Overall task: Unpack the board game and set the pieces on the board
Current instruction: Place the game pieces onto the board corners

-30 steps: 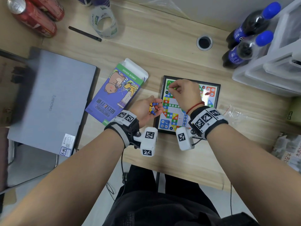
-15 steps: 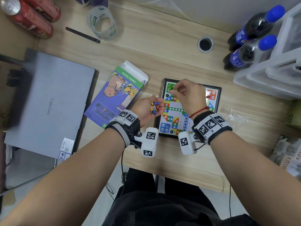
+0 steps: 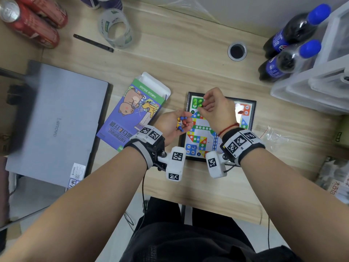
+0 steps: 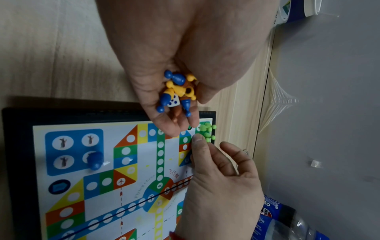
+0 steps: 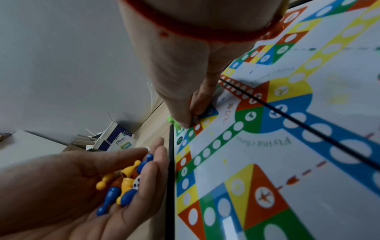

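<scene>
The small green plastic pawns (image 4: 208, 131) stand clustered in the green corner of the square, black-framed, colourful flying-chess board (image 3: 251, 104) on the pale wooden desk (image 3: 188, 59); light, hard and smooth, they would likely tip or skid, so each is best pinched by its round head. The right hand (image 3: 217, 108) hovers palm-down over that corner, its fingertips (image 4: 198, 139) beside the green pawns, and whether it grips one I cannot tell. The left hand (image 3: 172, 124), just beside the board's edge, lies palm-up and loosely cupped around a heap of blue and yellow plastic pawns (image 4: 176, 91) and a white die (image 4: 173, 102).
</scene>
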The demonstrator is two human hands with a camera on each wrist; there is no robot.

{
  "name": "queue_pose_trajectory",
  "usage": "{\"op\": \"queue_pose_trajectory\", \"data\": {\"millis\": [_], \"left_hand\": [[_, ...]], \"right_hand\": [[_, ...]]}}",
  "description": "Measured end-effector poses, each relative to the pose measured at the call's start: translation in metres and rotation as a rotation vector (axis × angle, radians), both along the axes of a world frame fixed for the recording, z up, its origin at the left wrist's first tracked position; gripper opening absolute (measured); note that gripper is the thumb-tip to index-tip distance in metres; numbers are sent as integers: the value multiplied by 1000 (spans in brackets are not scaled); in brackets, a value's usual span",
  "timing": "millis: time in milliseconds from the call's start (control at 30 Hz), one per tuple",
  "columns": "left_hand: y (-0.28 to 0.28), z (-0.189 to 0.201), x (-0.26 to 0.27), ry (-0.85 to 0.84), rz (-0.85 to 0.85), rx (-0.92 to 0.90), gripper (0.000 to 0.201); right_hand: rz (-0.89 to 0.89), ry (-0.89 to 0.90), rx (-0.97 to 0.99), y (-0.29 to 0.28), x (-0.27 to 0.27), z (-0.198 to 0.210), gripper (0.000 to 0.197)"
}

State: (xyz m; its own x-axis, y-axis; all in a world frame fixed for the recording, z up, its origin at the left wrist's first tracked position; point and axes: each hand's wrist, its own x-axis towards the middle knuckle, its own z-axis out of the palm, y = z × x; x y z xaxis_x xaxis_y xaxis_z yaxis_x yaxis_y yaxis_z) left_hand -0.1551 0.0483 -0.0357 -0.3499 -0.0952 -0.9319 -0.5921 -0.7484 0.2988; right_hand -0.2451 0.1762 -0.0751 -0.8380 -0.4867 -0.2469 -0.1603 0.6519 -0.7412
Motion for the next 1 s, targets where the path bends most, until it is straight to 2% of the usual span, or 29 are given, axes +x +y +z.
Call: {"op": "queue_pose_trajectory", "data": {"millis": [233,367,733,867,1000], "left_hand": [[1,-2,-4,-3,-26,-53,29],[1,2,-5,-4,-24,-46,24],[1,-2,-3,3,8,-10,15],[2,-3,-2,18,-3,12,8],[2,-6,-1,38,-2,16,11]], "right_hand": [[93,-7,37,1,-6,-2,45],[173,48,66,-5,-9,-3,40],[192,82,108,-14,-12,-6,23],[195,65,114,-13,-12,-6,34],[196,43,92,-12,-13,-3,40]]}}
